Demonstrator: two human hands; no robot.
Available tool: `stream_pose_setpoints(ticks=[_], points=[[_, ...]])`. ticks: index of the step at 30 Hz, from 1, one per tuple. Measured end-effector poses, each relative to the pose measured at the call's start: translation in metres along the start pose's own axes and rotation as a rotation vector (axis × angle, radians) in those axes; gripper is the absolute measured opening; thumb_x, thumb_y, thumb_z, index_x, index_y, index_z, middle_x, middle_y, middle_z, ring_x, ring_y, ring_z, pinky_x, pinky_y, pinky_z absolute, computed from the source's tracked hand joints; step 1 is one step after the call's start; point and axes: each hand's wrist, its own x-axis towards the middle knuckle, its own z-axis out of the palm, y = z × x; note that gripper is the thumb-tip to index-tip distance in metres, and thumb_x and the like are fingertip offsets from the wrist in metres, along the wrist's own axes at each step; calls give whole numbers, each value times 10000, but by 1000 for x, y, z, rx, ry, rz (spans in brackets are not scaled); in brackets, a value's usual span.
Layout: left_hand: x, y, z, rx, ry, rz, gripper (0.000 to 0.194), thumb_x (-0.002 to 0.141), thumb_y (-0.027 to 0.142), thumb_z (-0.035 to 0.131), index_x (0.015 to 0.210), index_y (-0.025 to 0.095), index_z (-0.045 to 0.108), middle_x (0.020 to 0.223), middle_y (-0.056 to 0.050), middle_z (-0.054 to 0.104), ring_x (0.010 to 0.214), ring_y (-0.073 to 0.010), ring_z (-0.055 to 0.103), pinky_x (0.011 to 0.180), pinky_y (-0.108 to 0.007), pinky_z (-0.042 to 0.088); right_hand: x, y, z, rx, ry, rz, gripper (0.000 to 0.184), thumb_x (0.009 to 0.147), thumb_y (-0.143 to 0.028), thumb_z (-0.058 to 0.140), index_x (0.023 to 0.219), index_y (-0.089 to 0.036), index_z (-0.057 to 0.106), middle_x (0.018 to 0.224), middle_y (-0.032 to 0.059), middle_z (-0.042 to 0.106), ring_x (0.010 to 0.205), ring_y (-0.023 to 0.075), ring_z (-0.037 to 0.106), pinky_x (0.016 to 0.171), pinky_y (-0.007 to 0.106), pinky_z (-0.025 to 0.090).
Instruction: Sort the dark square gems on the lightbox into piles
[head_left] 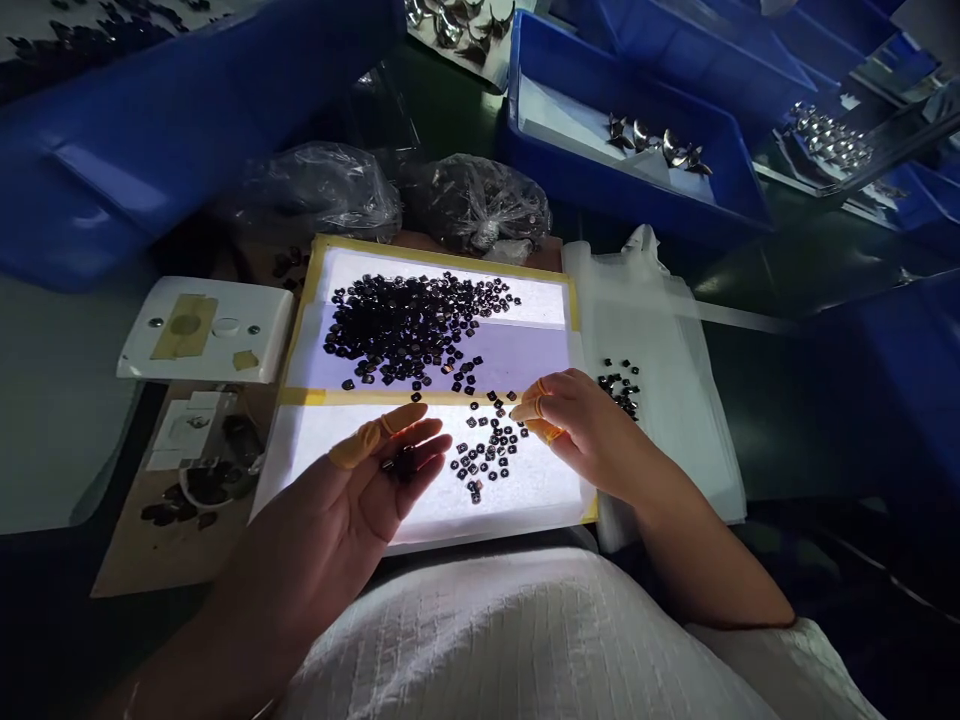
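Note:
My left hand (pixel 367 490) is turned palm up, its fingers curled around a few small dark square pieces (pixel 401 462). Yellow finger cots cover its thumb, and more sit on fingers of my right hand (pixel 577 420). The right fingertips are pinched together over the lit panel, at the edge of a loose scatter of small dark square pieces (pixel 491 450); whether they grip one is hidden. Behind both hands, a dense heap of the same pieces (pixel 397 325) lies on the glowing light panel (pixel 540 350), which has yellow tape along its edges.
Right of the panel, more dark pieces (pixel 621 385) lie on a white plastic sheet (pixel 675 440). A white switch plate (pixel 206 330) is at the left. Clear plastic bags (pixel 480 200) sit behind the panel. Blue bins (pixel 637 110) holding shiny metal parts stand farther back.

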Motion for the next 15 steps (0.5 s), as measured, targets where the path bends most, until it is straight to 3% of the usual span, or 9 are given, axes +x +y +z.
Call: stream_pose_setpoints(ticks=[3, 6, 10, 15], points=[[0, 0, 0, 11, -5, 3, 240, 995, 253, 611, 1066, 141, 812, 1075, -114, 789, 1003, -213, 758, 910, -268, 651, -2, 2, -3, 63, 100, 54, 339, 926, 16, 535, 1094, -231, 696, 1003, 53, 714, 950, 209, 631, 861, 397, 529], [1, -1, -1, 13, -19, 8, 241, 989, 269, 621, 1055, 144, 815, 1064, -111, 789, 1011, -219, 755, 912, -274, 652, 1, -2, -1, 40, 118, 63, 303, 936, -6, 542, 1062, -229, 704, 929, 40, 693, 888, 201, 610, 817, 377, 521], [2, -2, -1, 19, -8, 7, 271, 1003, 287, 594, 1042, 140, 818, 1073, -110, 788, 1024, -217, 750, 908, -269, 654, 12, -13, 6, -103, 1, -12, 240, 941, -16, 566, 932, -206, 712, 904, 57, 656, 848, 201, 553, 755, 358, 492], [2, -2, 0, 26, -17, 4, 265, 1000, 290, 601, 1061, 149, 816, 1075, -101, 786, 1039, -216, 746, 914, -267, 653, 27, -24, 12, -281, -167, 28, 252, 942, -8, 559, 821, -188, 688, 856, 61, 629, 836, 216, 520, 699, 365, 458]])
